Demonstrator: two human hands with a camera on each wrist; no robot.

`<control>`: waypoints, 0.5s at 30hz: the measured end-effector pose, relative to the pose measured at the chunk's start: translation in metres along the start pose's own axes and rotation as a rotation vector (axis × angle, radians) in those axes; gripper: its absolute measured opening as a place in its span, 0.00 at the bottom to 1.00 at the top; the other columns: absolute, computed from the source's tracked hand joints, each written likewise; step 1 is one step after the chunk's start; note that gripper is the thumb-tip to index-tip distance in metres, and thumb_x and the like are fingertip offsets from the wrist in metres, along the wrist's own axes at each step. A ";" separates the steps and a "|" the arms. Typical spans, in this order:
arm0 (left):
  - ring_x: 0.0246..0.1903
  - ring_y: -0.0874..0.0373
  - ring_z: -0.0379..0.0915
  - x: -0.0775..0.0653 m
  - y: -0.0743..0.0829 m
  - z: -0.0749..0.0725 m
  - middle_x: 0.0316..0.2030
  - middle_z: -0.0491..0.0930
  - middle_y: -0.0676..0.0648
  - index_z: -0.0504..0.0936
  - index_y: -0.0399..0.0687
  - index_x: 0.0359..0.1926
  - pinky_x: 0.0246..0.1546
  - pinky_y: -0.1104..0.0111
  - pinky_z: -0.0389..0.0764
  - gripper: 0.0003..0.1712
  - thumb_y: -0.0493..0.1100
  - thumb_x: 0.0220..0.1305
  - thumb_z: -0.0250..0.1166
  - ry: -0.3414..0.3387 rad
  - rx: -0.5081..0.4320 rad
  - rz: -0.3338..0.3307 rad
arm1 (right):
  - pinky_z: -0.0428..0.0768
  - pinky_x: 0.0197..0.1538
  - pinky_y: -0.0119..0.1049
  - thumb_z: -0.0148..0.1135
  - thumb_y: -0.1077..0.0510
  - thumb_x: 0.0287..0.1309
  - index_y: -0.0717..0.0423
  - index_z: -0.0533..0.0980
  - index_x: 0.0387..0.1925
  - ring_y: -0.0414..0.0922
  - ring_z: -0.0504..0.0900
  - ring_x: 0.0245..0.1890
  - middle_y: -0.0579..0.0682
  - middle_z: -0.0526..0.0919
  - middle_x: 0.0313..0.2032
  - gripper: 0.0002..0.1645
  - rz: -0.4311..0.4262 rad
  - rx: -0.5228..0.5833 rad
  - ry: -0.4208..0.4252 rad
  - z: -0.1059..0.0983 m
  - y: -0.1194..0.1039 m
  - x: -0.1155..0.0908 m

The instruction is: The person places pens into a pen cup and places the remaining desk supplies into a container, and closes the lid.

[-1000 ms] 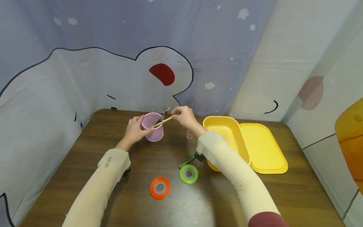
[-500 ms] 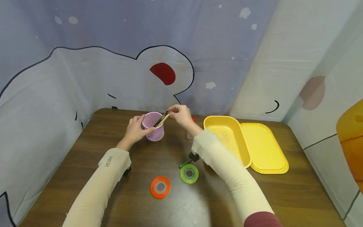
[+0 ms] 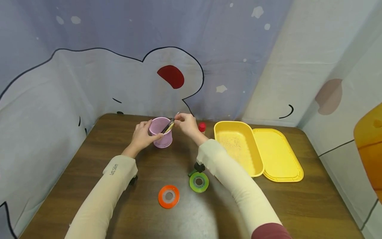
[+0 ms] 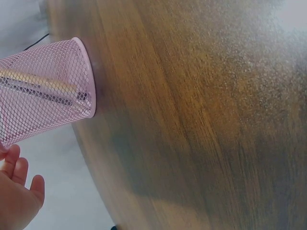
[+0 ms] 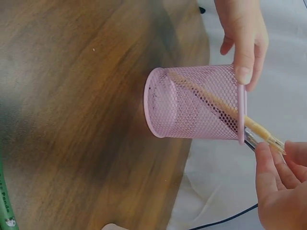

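A pink mesh pen cup (image 3: 163, 142) stands upright near the back of the table. My left hand (image 3: 141, 136) grips its rim, with the thumb on the near side. A yellow pen (image 5: 257, 128) leans inside the cup beside a dark pen (image 5: 249, 139); both upper ends stick out past the rim. My right hand (image 3: 187, 125) pinches the top of the yellow pen between thumb and fingers. Through the mesh, the left wrist view shows both pens' lower ends near the cup's bottom.
An orange tape roll (image 3: 160, 199) and a green tape roll (image 3: 192, 186) lie in front. A green pen (image 5: 5, 203) sits beside the green roll. Behind my right wrist stands a red-capped bottle (image 3: 202, 126). To the right are a yellow tub (image 3: 257, 159) and its flat lid (image 3: 277, 156).
My right hand has lowered the yellow pen from a slant across the rim into the cup, beside the dark pen. The left hand has stayed on the cup.
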State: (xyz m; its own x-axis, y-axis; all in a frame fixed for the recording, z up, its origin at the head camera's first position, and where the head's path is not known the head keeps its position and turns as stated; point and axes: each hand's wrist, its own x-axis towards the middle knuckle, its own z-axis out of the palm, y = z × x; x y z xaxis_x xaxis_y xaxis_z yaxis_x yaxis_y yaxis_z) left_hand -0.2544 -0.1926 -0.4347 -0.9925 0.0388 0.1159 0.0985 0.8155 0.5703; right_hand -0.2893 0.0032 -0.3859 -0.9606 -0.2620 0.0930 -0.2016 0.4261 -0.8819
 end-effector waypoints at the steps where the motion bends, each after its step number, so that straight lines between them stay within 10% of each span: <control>1: 0.57 0.41 0.53 0.000 0.000 0.000 0.57 0.60 0.34 0.54 0.38 0.64 0.53 0.47 0.61 0.52 0.62 0.46 0.63 0.001 0.000 0.003 | 0.78 0.30 0.29 0.57 0.66 0.52 0.66 0.77 0.34 0.47 0.81 0.27 0.61 0.82 0.30 0.08 0.003 0.010 -0.005 0.001 0.000 0.000; 15: 0.57 0.40 0.53 -0.001 0.000 0.000 0.57 0.60 0.33 0.54 0.37 0.64 0.54 0.48 0.60 0.52 0.62 0.47 0.63 0.007 0.000 0.010 | 0.76 0.29 0.27 0.57 0.63 0.53 0.61 0.75 0.43 0.41 0.78 0.26 0.58 0.82 0.36 0.14 0.066 -0.022 -0.062 -0.001 0.010 -0.012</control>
State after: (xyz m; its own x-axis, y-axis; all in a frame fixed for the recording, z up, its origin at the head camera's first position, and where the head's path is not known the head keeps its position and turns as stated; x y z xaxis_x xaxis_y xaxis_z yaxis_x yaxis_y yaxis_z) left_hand -0.2532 -0.1927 -0.4354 -0.9909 0.0431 0.1274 0.1086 0.8150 0.5692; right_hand -0.2801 0.0118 -0.3951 -0.9583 -0.2856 0.0056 -0.1430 0.4626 -0.8750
